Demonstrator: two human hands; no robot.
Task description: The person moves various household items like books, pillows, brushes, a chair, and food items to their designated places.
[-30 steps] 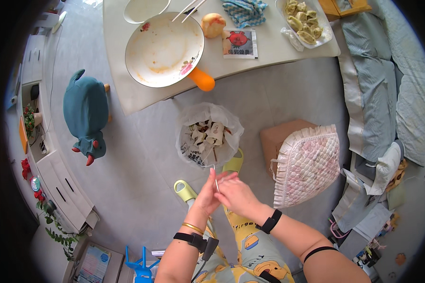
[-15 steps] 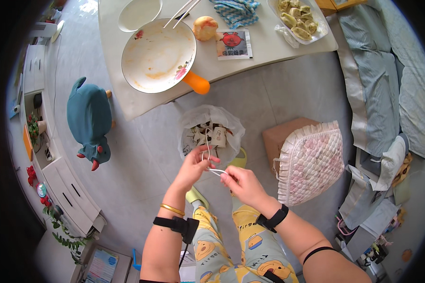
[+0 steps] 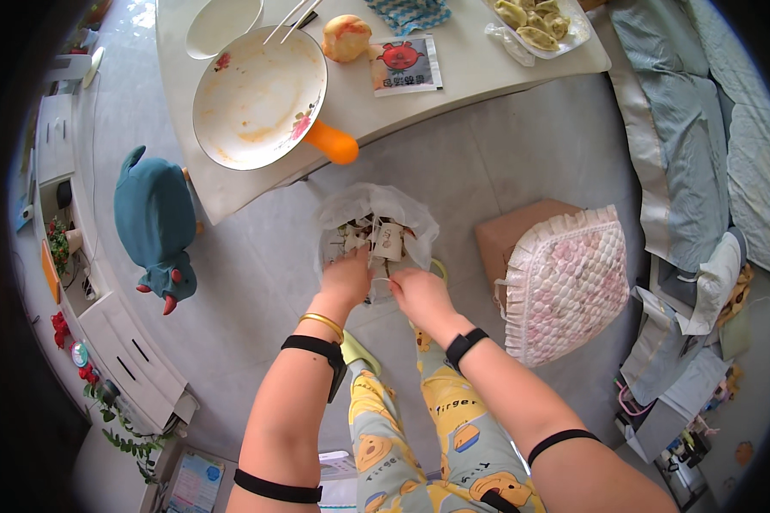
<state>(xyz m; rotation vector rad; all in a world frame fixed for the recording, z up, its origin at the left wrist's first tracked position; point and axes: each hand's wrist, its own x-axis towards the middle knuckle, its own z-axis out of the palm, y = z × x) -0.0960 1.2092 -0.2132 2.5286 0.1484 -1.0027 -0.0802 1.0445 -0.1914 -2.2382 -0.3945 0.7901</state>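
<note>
Below the table's edge stands a translucent white plastic bag (image 3: pixel 419 224), its mouth open with crumpled waste and a pale printed paper piece (image 3: pixel 389 241) inside. My left hand (image 3: pixel 347 278) reaches down into the near left side of the mouth, and its fingertips are mostly hidden there. At the near right rim, my right hand (image 3: pixel 421 295) is closed in a pinch on a thin white cord (image 3: pixel 380 280). The cord runs toward my left hand and up over the waste; whether the left fingers grip it is hidden.
On the table (image 3: pixel 436 107) are a white pan (image 3: pixel 261 103) with an orange handle, a bowl, chopsticks, a round bun, a sachet, a blue cloth and a tray of dumplings. A teal animal-shaped stool (image 3: pixel 156 214) stands left, a quilted cushion (image 3: pixel 565 286) over a brown box right.
Both hands have moved forward and down, from above the near rim to the bag's mouth. My left hand now reaches inside. The table and pan sit slightly further left in view.
</note>
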